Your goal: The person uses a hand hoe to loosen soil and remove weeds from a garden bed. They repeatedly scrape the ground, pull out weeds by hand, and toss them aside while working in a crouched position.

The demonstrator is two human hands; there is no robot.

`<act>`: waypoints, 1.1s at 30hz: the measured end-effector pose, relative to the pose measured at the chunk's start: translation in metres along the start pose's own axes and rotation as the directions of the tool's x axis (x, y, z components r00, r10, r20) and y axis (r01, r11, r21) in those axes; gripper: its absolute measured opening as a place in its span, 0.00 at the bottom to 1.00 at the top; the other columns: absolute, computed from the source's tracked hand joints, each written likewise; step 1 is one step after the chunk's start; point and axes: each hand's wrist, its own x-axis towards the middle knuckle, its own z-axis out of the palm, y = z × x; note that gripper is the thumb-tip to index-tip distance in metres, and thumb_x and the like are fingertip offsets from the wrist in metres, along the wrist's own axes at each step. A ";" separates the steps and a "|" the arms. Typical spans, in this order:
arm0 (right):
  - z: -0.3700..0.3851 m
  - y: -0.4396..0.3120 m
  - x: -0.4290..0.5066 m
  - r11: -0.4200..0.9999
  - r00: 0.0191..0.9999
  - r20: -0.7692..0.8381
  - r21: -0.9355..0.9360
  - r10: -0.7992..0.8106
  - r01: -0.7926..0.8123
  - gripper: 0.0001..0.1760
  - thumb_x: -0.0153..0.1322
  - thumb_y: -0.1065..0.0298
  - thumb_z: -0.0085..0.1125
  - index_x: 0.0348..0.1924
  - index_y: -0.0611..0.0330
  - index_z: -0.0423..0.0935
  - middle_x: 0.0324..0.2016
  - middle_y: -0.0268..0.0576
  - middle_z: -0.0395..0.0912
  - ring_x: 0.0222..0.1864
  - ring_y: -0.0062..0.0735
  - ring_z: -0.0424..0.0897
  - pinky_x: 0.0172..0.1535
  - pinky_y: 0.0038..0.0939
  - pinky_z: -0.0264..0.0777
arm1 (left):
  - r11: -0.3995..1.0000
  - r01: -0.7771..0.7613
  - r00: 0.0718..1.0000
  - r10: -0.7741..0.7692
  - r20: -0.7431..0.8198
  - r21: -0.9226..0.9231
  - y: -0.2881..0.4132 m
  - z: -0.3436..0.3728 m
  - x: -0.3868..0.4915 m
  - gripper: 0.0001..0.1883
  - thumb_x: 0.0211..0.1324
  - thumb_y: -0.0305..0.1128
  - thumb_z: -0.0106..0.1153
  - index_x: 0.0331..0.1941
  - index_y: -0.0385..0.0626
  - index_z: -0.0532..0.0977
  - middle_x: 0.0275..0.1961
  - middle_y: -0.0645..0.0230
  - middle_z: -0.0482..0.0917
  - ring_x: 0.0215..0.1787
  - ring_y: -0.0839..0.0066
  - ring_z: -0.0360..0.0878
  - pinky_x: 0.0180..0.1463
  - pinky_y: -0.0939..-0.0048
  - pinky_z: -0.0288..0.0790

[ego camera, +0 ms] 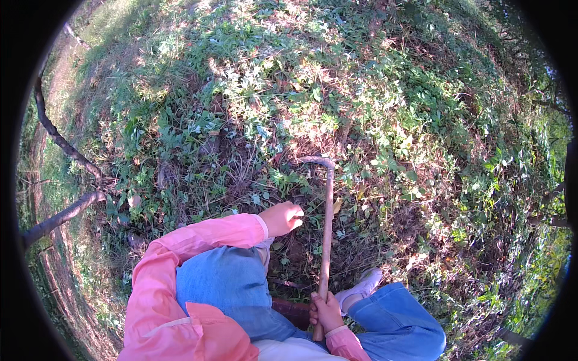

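My right hand [324, 311] grips the lower part of a sickle's long wooden handle [328, 225]. The handle points away from me, and its curved metal blade [318, 160] bends to the left at the far end, just above low weeds. To the left of the handle is my left hand [281, 219], its fingers loosely curled. Nothing shows in it, though its underside is hidden. Beneath it are leafy weeds and dry stems [284, 257].
My bent knees in blue jeans [226, 284] flank the near ground, and a pale shoe [363, 286] rests right of the handle. A brownish-red surface [291, 311] shows between my legs. Bare branches [67, 146] reach in from the left. Dense green growth [501, 180] covers the right side.
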 end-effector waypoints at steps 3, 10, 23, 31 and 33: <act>-0.009 0.010 -0.008 0.964 0.976 0.196 0.226 0.095 -0.139 0.13 0.74 0.59 0.55 0.37 0.54 0.63 0.19 0.34 0.64 0.15 0.20 0.64 0.17 0.26 0.62 | 0.949 -0.292 0.899 0.316 -0.303 0.122 0.042 -0.059 0.002 0.11 0.60 0.32 0.55 0.45 0.41 0.75 0.40 0.56 0.76 0.42 0.59 0.78 0.46 0.63 0.73; -0.011 0.021 -0.029 0.998 0.998 0.059 0.062 -0.015 0.011 0.13 0.75 0.57 0.53 0.36 0.54 0.62 0.21 0.33 0.65 0.15 0.18 0.62 0.16 0.23 0.59 | 0.922 -0.366 0.761 0.219 -0.611 -0.126 0.171 -0.153 -0.050 0.06 0.63 0.25 0.54 0.41 0.38 0.76 0.28 0.73 0.76 0.28 0.87 0.68 0.30 0.80 0.64; -0.024 -0.038 -0.001 0.543 0.449 -0.311 -0.396 -0.838 0.740 0.21 0.75 0.54 0.50 0.31 0.65 0.64 0.17 0.49 0.73 0.19 0.43 0.78 0.23 0.41 0.70 | 0.999 -0.026 0.934 0.017 -0.356 -0.023 0.234 0.062 -0.098 0.14 0.68 0.41 0.52 0.45 0.42 0.74 0.27 0.71 0.77 0.28 0.81 0.73 0.34 0.76 0.69; -0.075 -0.100 0.062 0.530 0.457 -0.334 -0.739 -0.824 0.416 0.22 0.74 0.54 0.46 0.41 0.71 0.66 0.35 0.71 0.78 0.41 0.68 0.78 0.43 0.53 0.72 | 0.153 0.258 0.946 -0.243 0.217 -0.954 0.182 0.166 0.008 0.26 0.68 0.55 0.42 0.49 0.41 0.71 0.45 0.65 0.79 0.44 0.70 0.79 0.45 0.65 0.73; -0.084 -0.070 0.080 0.705 0.619 -0.447 -0.660 -0.646 0.259 0.23 0.74 0.53 0.48 0.42 0.71 0.67 0.39 0.71 0.77 0.45 0.66 0.78 0.45 0.52 0.72 | 0.203 0.344 0.918 -0.277 0.283 -0.917 0.182 0.177 0.009 0.25 0.68 0.54 0.45 0.46 0.42 0.75 0.43 0.65 0.80 0.43 0.70 0.79 0.46 0.65 0.73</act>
